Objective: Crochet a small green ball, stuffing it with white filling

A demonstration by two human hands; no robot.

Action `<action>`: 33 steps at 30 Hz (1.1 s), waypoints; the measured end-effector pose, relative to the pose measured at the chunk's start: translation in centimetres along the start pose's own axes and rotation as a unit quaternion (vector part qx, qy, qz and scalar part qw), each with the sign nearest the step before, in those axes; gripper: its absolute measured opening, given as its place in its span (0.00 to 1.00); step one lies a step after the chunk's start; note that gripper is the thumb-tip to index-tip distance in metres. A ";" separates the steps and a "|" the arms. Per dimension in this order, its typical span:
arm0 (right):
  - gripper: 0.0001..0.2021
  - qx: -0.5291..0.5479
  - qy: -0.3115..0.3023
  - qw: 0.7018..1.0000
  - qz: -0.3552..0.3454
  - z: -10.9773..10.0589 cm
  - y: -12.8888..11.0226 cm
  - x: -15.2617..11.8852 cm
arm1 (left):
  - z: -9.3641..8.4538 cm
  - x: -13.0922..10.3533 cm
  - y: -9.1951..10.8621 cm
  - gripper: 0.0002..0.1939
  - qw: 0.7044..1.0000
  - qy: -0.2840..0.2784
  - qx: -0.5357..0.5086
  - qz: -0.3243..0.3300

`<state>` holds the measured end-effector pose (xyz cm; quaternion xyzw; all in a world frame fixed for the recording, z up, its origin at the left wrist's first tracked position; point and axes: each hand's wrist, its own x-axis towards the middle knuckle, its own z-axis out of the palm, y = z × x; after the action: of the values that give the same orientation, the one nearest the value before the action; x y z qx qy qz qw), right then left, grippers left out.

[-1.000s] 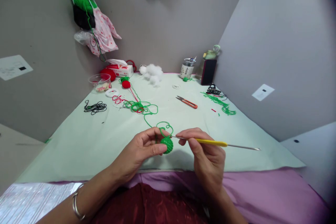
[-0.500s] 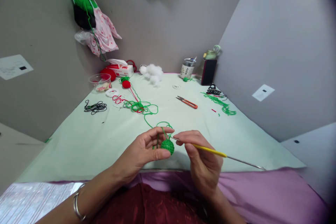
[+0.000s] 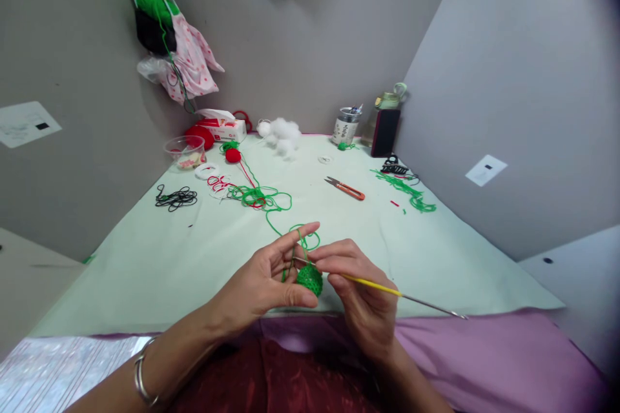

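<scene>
Near the table's front edge, my left hand [image 3: 271, 277] holds a small green crocheted piece [image 3: 309, 279] between thumb and fingers, with green yarn looped over its raised index finger. My right hand [image 3: 363, 290] grips a crochet hook with a yellow handle [image 3: 375, 285]. The hook's thin metal tip lies at the top of the green piece, close to the left fingers. From my left hand the green yarn runs back to a loose tangle [image 3: 256, 197] on the table.
Orange-handled snips [image 3: 345, 188] lie mid-table. Black cord [image 3: 175, 197] and a plastic tub [image 3: 185, 153] are at left. White stuffing [image 3: 281, 135], a pen jar [image 3: 345, 126] and a phone [image 3: 386, 133] stand at the back. Cut green yarn [image 3: 409, 192] and black scissors [image 3: 391, 165] lie right.
My right hand and the hook have moved left and slightly down, the tip now nearer the left fingers. The left index finger has lifted, and the green piece sits slightly lower.
</scene>
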<state>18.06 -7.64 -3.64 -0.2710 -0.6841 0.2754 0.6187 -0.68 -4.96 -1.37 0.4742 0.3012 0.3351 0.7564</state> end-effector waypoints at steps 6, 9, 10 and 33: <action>0.15 0.006 -0.014 1.000 0.004 -0.2 0.0 -0.1 | -0.4 -0.1 0.6 0.59 0.999 -0.030 0.023 -0.014; 0.16 -0.006 -0.010 1.000 -0.004 0.0 0.0 -0.2 | -0.3 0.0 0.6 0.61 0.999 -0.021 0.048 -0.010; 0.17 -0.008 -0.001 1.000 -0.002 0.2 0.1 -0.2 | -0.2 0.1 0.6 0.61 0.998 -0.008 0.060 -0.003; 0.10 0.067 0.075 0.994 0.047 0.9 0.4 0.8 | 0.6 -0.3 0.0 0.46 0.988 0.076 0.093 0.092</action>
<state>17.13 -6.80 -3.43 -0.2808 -0.6019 0.3282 0.6717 -0.40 -5.45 -1.12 0.5413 0.3428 0.4094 0.6495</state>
